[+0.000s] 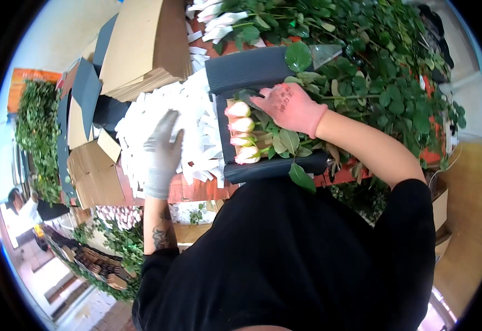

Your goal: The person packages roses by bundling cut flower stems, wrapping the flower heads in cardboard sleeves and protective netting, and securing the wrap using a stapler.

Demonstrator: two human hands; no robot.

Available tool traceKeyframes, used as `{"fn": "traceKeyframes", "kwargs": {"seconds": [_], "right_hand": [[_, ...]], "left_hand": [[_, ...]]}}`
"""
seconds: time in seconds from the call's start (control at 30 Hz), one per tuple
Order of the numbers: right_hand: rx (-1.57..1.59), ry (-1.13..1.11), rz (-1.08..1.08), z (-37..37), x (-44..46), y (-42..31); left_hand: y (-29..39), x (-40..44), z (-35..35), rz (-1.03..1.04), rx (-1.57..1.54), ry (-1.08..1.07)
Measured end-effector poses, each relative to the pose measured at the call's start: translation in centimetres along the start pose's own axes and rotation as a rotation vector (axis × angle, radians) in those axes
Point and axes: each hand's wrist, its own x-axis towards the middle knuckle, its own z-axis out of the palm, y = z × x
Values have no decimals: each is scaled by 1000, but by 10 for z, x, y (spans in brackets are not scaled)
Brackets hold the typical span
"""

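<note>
My left hand (164,154), in a pale grey glove, hovers over or rests on a heap of white paper strips (142,121). Its fingers are stretched out, the thumb apart, and nothing shows in it. A row of several pale pink roses (241,124) lies on a dark corrugated cardboard wrapper (252,69), stems pointing right. At the far end of that row is my right hand (290,107) in a pink glove, over the leaves beside the topmost rose. Its visible fingers reach left and look apart; the undersides of the fingers are hidden.
Leafy stems (384,71) cover the right and back of the red table (208,190). A stack of cardboard sheets (136,44) stands at the back left, near folded dark cardboard (86,85). Lower left are more pink roses (121,217); another person (28,208) is far left.
</note>
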Motion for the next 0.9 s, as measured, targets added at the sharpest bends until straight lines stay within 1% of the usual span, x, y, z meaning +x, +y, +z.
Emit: {"fn": "traceKeyframes", "kwargs": {"seconds": [0.03, 0.07, 0.1, 0.13, 0.17, 0.2, 0.23, 0.27, 0.3, 0.33, 0.37, 0.4, 0.43, 0.47, 0.5, 0.53, 0.57, 0.6, 0.67, 0.73, 0.77, 0.9], "right_hand": [[-53, 100, -1, 3, -2, -1], [-49, 6, -2, -4, 0, -3], [-96, 161, -65, 8, -5, 1], [-122, 182, -63, 8, -5, -1], [-154, 28, -39, -1, -2, -5], [-128, -9, -37, -5, -3, -5], [-121, 91, -81, 0, -12, 2], [-105, 193, -132, -20, -12, 5], [-10, 51, 4, -46, -11, 13], [91, -94, 132, -94, -2, 16], [213, 234, 107, -84, 2, 44], [303, 402, 202, -78, 10, 74], [218, 351, 317, -93, 21, 94], [30, 331, 375, -81, 31, 127], [-160, 274, 366, -62, 40, 160], [-332, 258, 312, -35, 42, 186], [-503, 237, 258, -15, 47, 207], [-424, -50, 392, -10, 55, 213], [-559, -62, 380, 21, 59, 236], [-581, -102, 384, 31, 65, 244], [-602, 32, 341, 33, 62, 241], [-578, 47, 339, 21, 54, 237]], "left_hand": [[21, -3, -2, 81, -51, -47], [41, 1, 1, 181, -115, -74], [60, 9, 5, 207, -130, -108], [74, 14, 8, 237, -144, -147], [82, 20, 15, 187, -137, -239], [85, 23, 23, 174, -134, -296], [85, 23, 28, 186, -98, -311], [84, 22, 31, 191, -55, -331], [82, 22, 30, 193, -58, -339], [83, 23, 30, 176, -58, -326], [84, 23, 29, 156, -56, -357], [84, 23, 28, 139, -55, -393], [80, 20, 34, 178, -59, -334], [80, 18, 33, 174, -56, -325], [81, 17, 31, 201, -37, -306], [82, 20, 30, 235, -17, -274], [81, 18, 34, 210, -77, -254], [82, 18, 33, 215, -77, -235], [86, 19, 28, 159, -73, -280], [87, 20, 29, 163, -63, -242], [87, 20, 29, 151, -58, -255], [87, 20, 31, 161, -52, -254]]}}
